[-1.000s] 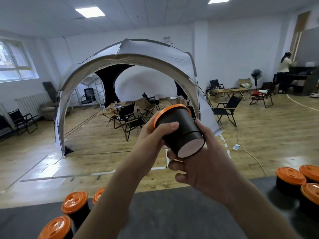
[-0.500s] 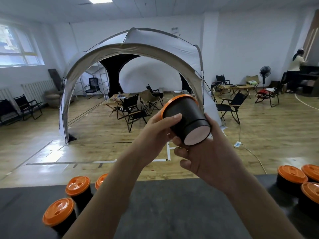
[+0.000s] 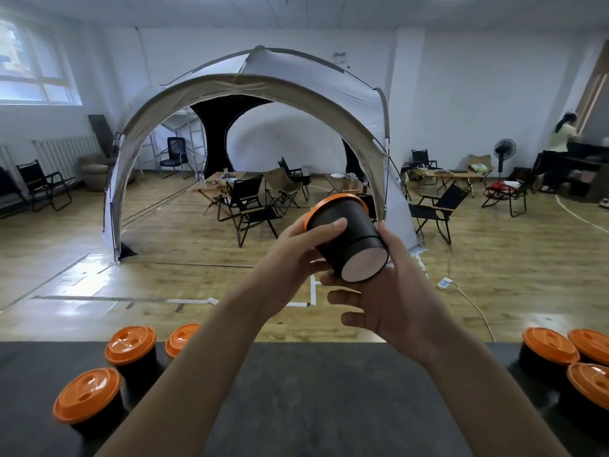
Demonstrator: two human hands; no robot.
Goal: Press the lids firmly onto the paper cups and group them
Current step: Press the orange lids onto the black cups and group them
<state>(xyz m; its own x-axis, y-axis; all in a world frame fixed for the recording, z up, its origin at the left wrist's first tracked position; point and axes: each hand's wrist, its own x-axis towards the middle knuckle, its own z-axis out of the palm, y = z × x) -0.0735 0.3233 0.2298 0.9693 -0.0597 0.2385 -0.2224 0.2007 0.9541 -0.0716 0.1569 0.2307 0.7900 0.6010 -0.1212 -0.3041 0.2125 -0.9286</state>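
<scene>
Low left of grip: three lidded cups [image 3: 130,346] on table [image 3: 313,407]. Left hand [image 3: 290,258] curled round cup [image 3: 346,239] near lid [image 3: 333,201]; held aloft, tilted, base toward camera. Right hand [image 3: 392,305] wrapped under base. Low right of grip: grouped cups [image 3: 548,346]. Lid-pressing step judged in hand; next, firm squeeze all round, then set-down beside group.

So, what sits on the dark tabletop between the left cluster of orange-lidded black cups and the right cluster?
Head view: bare dark tabletop; only the person's left forearm and right forearm pass above it.
</scene>
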